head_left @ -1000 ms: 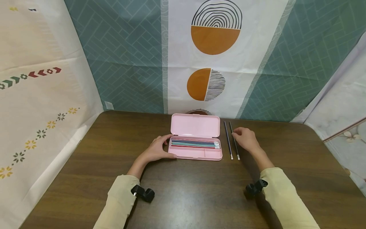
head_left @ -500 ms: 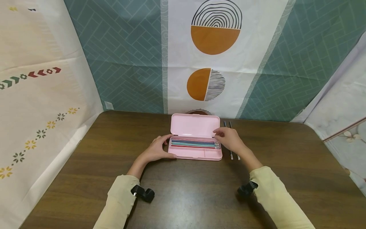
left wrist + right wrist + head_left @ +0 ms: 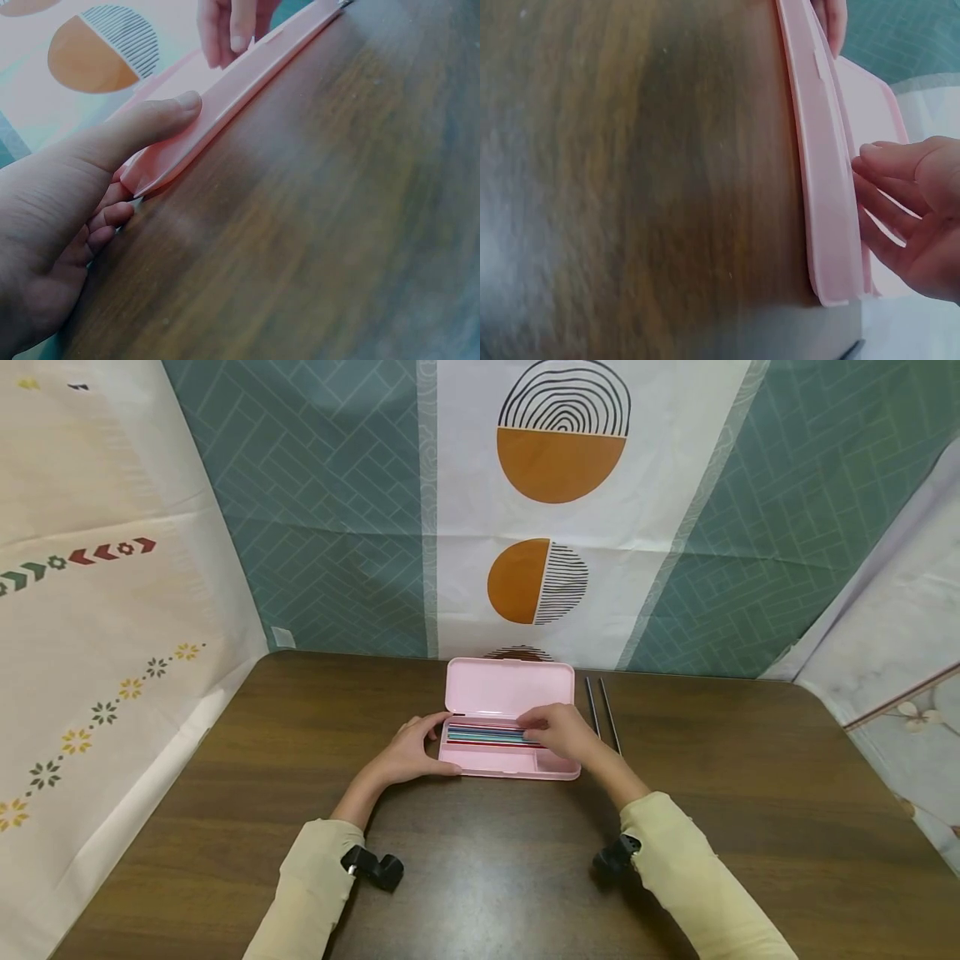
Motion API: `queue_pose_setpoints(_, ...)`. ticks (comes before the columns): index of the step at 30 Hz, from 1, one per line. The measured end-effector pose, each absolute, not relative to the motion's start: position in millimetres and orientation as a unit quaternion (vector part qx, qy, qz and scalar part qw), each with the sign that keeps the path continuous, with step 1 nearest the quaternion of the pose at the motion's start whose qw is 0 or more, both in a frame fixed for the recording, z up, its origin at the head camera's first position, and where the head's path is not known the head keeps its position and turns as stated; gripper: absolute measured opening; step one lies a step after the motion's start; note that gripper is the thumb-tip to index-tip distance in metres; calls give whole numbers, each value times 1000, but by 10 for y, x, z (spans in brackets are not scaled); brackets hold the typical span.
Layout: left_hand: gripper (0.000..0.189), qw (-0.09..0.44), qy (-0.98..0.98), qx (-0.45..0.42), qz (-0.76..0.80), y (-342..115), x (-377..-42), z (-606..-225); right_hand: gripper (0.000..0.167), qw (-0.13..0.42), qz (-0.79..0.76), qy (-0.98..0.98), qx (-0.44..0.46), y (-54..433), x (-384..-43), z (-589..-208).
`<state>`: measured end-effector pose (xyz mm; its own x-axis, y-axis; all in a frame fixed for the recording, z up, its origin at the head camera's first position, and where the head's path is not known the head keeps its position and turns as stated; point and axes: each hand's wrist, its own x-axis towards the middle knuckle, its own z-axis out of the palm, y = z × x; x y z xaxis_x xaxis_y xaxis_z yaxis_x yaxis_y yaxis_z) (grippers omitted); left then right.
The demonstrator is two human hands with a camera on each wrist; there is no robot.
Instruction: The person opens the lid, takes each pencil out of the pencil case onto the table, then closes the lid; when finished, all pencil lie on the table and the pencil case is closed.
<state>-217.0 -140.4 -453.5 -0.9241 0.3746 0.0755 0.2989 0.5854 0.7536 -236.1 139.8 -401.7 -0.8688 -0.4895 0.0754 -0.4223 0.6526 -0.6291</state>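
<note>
A pink pencil case (image 3: 487,766) lies with its lid (image 3: 510,687) raised toward the wall. Several coloured pencils (image 3: 480,735) lie side by side in its long rear compartment. My left hand (image 3: 408,752) grips the case's left end, thumb on the front wall and fingers round the corner. Inside the case, the fingertips of my right hand (image 3: 562,732) are down among the pencils, covering their eraser ends; in the right wrist view its thumb (image 3: 889,160) is close to the fingers. The case wall hides the tips there, so I cannot tell whether they pinch a pencil.
Two dark pencils, a left one (image 3: 592,706) and a right one (image 3: 610,714), lie on the table right of the case, partly hidden by my right hand and forearm. The brown wooden table (image 3: 480,860) ends at a cloth-covered wall (image 3: 352,568) just behind the lid.
My right hand has moved left from beside the dark pencils, past the case's right end, to over the pencils inside. My left hand has kept its grip on the case.
</note>
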Motion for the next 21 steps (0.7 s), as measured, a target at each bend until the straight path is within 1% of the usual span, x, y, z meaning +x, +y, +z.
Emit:
queue_pose_setpoints(6,91,45,889,190,415,-1400,-2166,-4529,20,71,-332,907,-248,1315,-2373,-4074)
queue_pose_setpoints(10,91,46,888,190,416,-1404,-2169,-4521,18,59,-322,909,-258,1274,-2380,-4072)
queue_pose_setpoints(16,91,43,888,191,415,-1409,-2172,-4528,19,61,-296,909,-288,1253,-2413,-4065)
queue_pose_setpoints(21,91,42,889,193,413,-1409,-2175,-4547,18,49,-258,912,-315,1234,-2409,-4055)
